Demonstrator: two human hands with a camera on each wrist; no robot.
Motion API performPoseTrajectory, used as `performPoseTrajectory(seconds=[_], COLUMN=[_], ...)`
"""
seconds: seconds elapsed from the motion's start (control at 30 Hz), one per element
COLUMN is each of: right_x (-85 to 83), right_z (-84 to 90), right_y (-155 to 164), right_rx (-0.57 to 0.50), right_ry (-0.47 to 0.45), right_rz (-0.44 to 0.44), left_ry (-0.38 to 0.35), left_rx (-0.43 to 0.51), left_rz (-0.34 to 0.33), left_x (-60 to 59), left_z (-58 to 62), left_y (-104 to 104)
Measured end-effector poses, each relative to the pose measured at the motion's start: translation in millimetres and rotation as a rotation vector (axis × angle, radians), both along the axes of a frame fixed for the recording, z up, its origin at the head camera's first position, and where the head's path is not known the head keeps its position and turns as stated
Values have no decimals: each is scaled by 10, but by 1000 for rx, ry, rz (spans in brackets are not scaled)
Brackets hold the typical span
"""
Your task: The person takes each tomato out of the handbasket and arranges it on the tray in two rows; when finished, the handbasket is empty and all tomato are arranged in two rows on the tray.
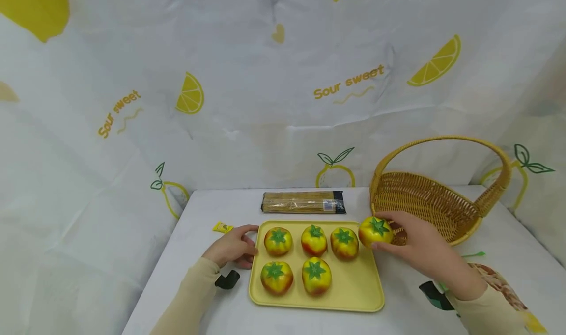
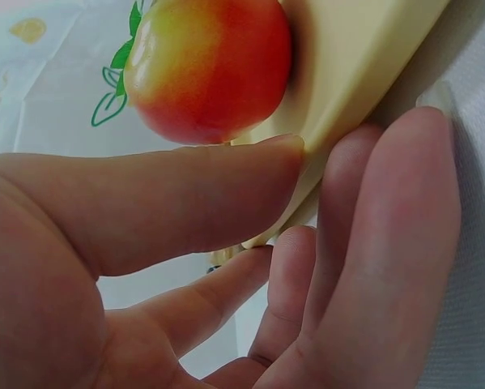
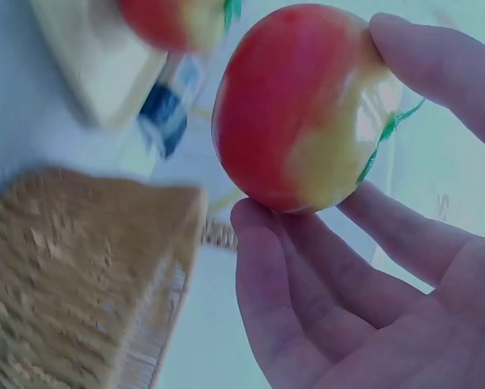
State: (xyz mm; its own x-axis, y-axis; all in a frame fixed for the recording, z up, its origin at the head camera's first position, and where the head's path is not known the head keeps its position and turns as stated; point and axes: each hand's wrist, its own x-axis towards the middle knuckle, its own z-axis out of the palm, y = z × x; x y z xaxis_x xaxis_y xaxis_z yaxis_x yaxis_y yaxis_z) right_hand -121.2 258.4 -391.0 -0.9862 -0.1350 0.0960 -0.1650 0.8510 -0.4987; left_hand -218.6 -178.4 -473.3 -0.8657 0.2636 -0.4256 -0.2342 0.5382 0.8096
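A yellow-and-red tomato with a green star-shaped top is held by my right hand, just above the tray's right back corner. In the right wrist view the thumb and fingers grip this tomato from opposite sides. Several similar tomatoes, such as the front left one, sit in two rows on the yellow tray. At the tray's left edge my left hand pinches the rim. The left wrist view shows its thumb against the rim, fingers curled at the tray's side.
A wicker basket with a tall handle stands at the back right, beside my right hand. Behind the tray lies a flat pack of sticks or noodles. A small yellow packet is near my left hand. Lemon-print cloth hangs behind.
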Motion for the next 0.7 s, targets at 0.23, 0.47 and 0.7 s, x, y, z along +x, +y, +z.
performPoseTrajectory(seconds=[0.23, 0.47, 0.7], right_x=[169, 270, 279], right_z=[-168, -325, -447], right_y=[-220, -366, -427], right_rx=[-33, -67, -83], right_ry=[-50, -148, -201], right_rz=[56, 61, 59], left_ry=[-3, -9, -21], left_rx=[-15, 6, -14], left_rz=[2, 10, 14], left_x=[-14, -21, -37], left_z=[-18, -28, -30], left_y=[13, 8, -4])
